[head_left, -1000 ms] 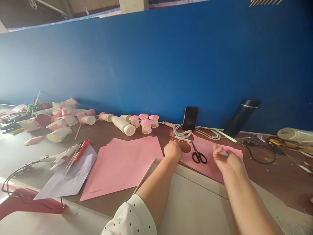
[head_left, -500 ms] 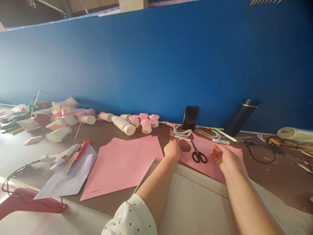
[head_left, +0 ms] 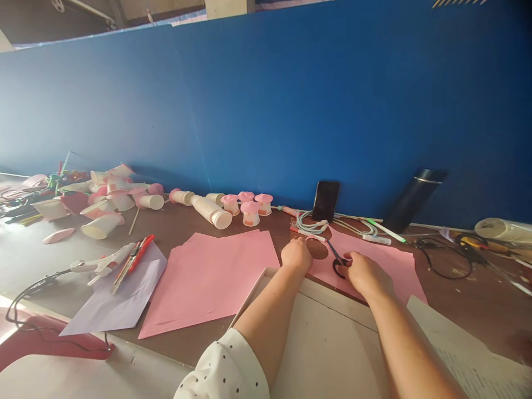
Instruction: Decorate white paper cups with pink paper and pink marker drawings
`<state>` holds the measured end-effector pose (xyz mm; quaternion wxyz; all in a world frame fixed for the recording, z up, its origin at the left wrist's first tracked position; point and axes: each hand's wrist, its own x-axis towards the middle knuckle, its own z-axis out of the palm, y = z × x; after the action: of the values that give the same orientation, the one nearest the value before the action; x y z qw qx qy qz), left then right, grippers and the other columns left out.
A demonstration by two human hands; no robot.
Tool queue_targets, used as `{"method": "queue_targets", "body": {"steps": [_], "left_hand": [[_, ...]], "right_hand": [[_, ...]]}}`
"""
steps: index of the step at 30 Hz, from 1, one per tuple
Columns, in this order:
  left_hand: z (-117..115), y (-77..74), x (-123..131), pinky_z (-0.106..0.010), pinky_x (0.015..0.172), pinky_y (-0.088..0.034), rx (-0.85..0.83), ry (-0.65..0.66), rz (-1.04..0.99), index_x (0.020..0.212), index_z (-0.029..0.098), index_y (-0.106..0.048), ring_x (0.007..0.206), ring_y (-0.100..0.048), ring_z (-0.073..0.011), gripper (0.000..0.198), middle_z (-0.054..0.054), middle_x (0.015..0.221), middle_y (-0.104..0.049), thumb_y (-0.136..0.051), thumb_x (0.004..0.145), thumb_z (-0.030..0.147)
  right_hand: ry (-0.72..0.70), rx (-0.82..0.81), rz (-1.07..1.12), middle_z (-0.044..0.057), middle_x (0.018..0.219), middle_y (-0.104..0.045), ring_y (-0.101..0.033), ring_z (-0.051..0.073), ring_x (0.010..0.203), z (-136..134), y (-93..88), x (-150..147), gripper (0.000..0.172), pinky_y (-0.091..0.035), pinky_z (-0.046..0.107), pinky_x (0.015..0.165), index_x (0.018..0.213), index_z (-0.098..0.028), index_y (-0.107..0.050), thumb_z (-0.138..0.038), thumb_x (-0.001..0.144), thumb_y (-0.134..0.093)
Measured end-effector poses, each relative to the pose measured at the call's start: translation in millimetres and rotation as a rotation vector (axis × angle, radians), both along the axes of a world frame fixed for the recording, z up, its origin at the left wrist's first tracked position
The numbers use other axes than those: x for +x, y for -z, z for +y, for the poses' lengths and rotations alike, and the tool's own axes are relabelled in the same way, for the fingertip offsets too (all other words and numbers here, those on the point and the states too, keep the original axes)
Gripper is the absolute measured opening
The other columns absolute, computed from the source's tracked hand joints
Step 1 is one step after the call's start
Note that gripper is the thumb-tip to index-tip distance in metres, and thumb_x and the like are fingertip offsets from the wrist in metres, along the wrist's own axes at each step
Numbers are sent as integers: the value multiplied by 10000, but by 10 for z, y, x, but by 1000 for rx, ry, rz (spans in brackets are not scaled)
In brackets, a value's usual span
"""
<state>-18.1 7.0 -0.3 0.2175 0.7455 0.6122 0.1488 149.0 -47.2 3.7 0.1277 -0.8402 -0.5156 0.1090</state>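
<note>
One pair of black-handled metal scissors point(head_left: 334, 258) lies on a pink paper sheet point(head_left: 390, 266).
Right hand point(head_left: 366, 274) covers the handles, grip unclear; blades point far-left, just right of the curled left hand point(head_left: 296, 256).

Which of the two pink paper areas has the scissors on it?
The smaller pink sheet on the right: the black scissors lie on it, handles under the right hand. The larger pink stack lies further left, away from them.
</note>
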Motion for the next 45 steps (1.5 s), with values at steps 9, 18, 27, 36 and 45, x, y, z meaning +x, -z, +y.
{"method": "queue_targets", "body": {"steps": [9, 18, 27, 36, 45], "left_hand": [[-4, 23, 7, -297, 825, -470, 20, 103, -43, 1133, 215, -570, 991, -620, -217, 322, -105, 1132, -642, -469, 828, 225], [-17, 17, 14, -301, 783, -492, 54, 140, 14, 1040, 208, -612, 958, -627, -229, 274, -100, 1084, -655, -484, 799, 231], [-13, 13, 28, -322, 787, -504, 58, 139, 55, 1068, 206, -617, 956, -633, -236, 302, -105, 1082, -654, -453, 817, 237], [-39, -25, 27, -312, 833, -487, 45, 105, 18, 1102, 202, -602, 1002, -624, -236, 316, -105, 1125, -650, -459, 836, 291], [-18, 8, 34, -332, 842, -486, -2, 35, -21, 1263, 219, -505, 1019, -633, -247, 431, -111, 1116, -665, -467, 842, 302]], "right_hand": [[32, 52, 130, 57, 974, -707, -643, 229, 810, -56, -135, 5, 407, -444, 304, 630, 1016, -273, -676, -519, 715, -557], [-38, -43, 140, 45, 829, -711, -625, 207, 700, -51, -75, 0, 302, -401, 285, 583, 888, -270, -708, -463, 688, -590], [-182, 83, 191, 17, 830, -704, -616, 169, 726, -87, -162, -118, 247, -368, 235, 584, 899, -300, -722, -399, 723, -579], [-324, 165, 207, -1, 826, -709, -612, 158, 685, -121, -113, -72, 265, -377, 222, 569, 950, -290, -709, -396, 757, -562], [-383, 216, 193, 15, 1003, -697, -639, 176, 824, -130, -137, -195, 410, -459, 247, 685, 1143, -333, -677, -372, 745, -585]]}}
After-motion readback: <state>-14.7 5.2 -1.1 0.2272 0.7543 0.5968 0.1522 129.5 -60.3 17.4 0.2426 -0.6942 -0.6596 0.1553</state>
